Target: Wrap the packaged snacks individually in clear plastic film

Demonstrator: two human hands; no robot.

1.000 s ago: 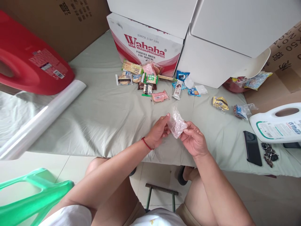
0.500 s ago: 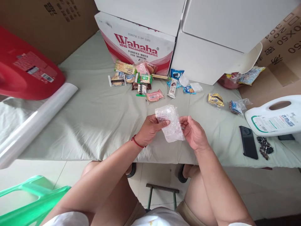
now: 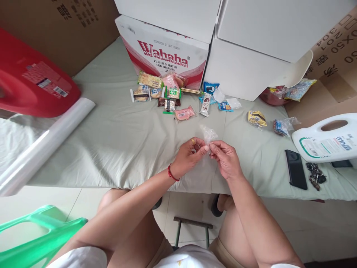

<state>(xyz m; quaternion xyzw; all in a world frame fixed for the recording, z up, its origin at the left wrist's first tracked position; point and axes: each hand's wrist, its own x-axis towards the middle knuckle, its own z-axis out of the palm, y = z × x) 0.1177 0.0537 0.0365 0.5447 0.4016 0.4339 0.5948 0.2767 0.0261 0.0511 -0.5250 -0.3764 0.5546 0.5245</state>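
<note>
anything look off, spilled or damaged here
One thing: a small yellowish mark on the white shirt, which looks like a stain. The clear plastic pinched between the left hand and right hand is crumpled; no spill shows on the grey-green cloth.

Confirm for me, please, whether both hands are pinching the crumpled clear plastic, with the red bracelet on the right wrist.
Not quite: the red bracelet is on the left wrist, as the head view shows. The left hand and right hand are indeed both pinching the crumpled clear plastic.
</note>
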